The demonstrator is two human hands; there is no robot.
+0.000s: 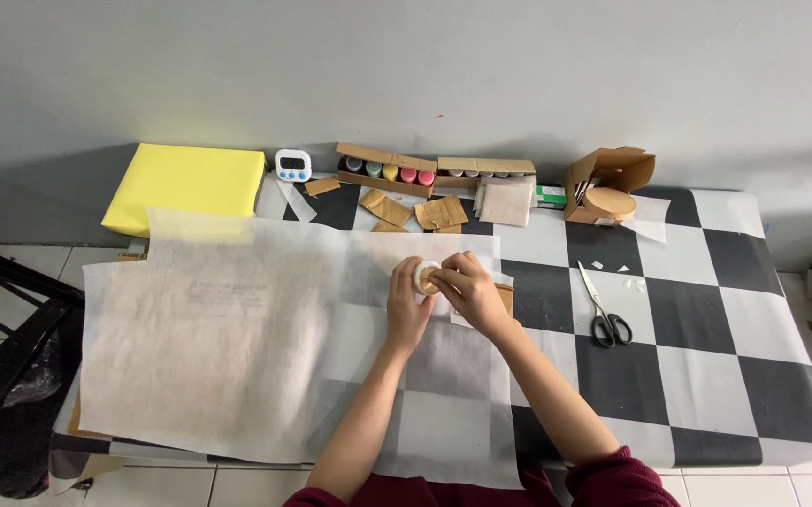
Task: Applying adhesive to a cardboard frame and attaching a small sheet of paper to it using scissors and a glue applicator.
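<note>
Head view shows you a small round white piece (pixel 424 278) pinched between both hands over the middle of the table (pixel 781 376). Your left hand (pixel 408 300) cups its left edge, fingers closed round it; your right hand (pixel 470 289) grips its right side. Translucent paper (pixel 237 338) lies beneath, scissors (pixel 603 310) well right.

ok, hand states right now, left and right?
Left hand: closed around a small round white roll, held over the translucent paper sheet.
Right hand: fingers pinching the same roll's front; exact grip cannot be told.
</note>
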